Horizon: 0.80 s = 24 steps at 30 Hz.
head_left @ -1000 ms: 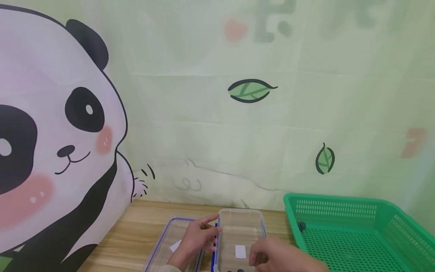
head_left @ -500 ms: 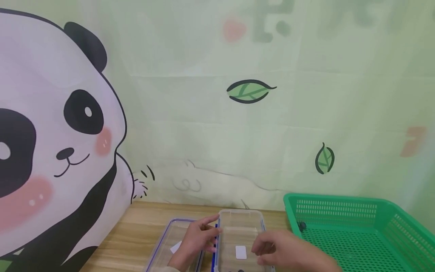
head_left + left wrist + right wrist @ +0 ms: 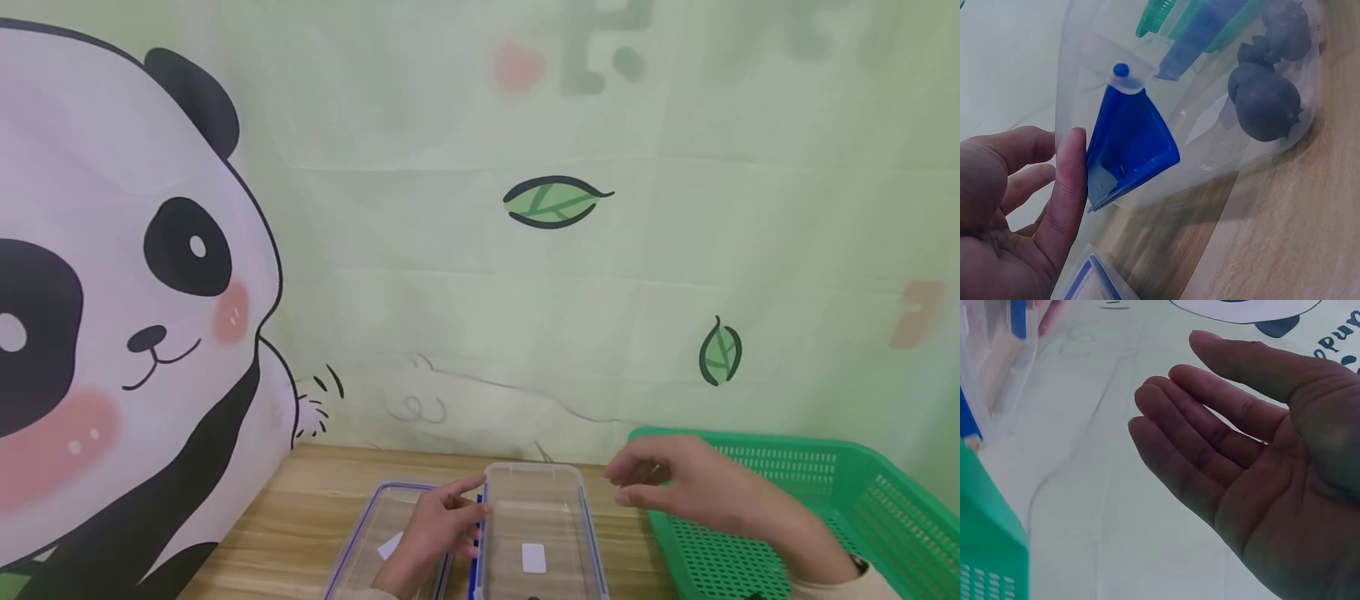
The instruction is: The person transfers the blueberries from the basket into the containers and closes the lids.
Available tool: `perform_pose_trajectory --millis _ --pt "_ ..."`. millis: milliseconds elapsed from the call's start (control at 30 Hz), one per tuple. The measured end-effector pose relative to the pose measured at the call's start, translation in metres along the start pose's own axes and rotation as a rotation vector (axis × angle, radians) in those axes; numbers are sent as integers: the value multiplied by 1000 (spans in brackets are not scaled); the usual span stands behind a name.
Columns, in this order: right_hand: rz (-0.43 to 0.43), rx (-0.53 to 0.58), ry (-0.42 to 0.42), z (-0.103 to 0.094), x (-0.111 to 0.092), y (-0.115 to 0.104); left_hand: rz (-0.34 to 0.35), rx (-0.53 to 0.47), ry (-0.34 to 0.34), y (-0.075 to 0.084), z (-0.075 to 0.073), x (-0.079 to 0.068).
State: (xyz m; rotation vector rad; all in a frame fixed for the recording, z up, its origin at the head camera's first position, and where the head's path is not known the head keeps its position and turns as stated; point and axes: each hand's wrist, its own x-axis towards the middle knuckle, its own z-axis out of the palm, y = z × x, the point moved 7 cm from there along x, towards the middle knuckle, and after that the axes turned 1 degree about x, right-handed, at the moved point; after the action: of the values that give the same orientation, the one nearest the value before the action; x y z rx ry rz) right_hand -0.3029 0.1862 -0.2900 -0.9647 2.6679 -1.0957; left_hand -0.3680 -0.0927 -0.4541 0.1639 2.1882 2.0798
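A clear plastic box (image 3: 504,468) with blue side latches (image 3: 1138,140) stands on the table. My left hand (image 3: 438,525) rests at its left side, thumb along the wall beside a latch in the left wrist view. Several dark grey, round things (image 3: 1266,109) with small pointed ends lie inside the box, seen through its wall. My right hand (image 3: 693,483) is raised over the left edge of the green basket (image 3: 840,458), fingers loosely bent. Its palm (image 3: 1272,519) faces the right wrist camera with nothing in it.
Left of the box lies a flat clear lid-like piece (image 3: 375,500) with a blue edge. White cards (image 3: 534,558) show at the box and at this piece. A cloth backdrop (image 3: 450,292) with a printed panda (image 3: 150,275) hangs behind the wooden table (image 3: 277,517).
My right hand has moved from the box's right side to the right and away, over the basket's left edge. The left hand stays in place at the box.
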Motion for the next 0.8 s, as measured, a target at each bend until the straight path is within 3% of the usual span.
perform_pose_trajectory --millis 200,433,800 --pt "-21 -53 22 -28 6 8 -6 3 5 0 -1 0" --pt "30 -142 102 -52 12 43 -13 6 4 0 -2 -1" --pt "108 -28 111 -56 13 100 -10 9 10 0 -1 -1"
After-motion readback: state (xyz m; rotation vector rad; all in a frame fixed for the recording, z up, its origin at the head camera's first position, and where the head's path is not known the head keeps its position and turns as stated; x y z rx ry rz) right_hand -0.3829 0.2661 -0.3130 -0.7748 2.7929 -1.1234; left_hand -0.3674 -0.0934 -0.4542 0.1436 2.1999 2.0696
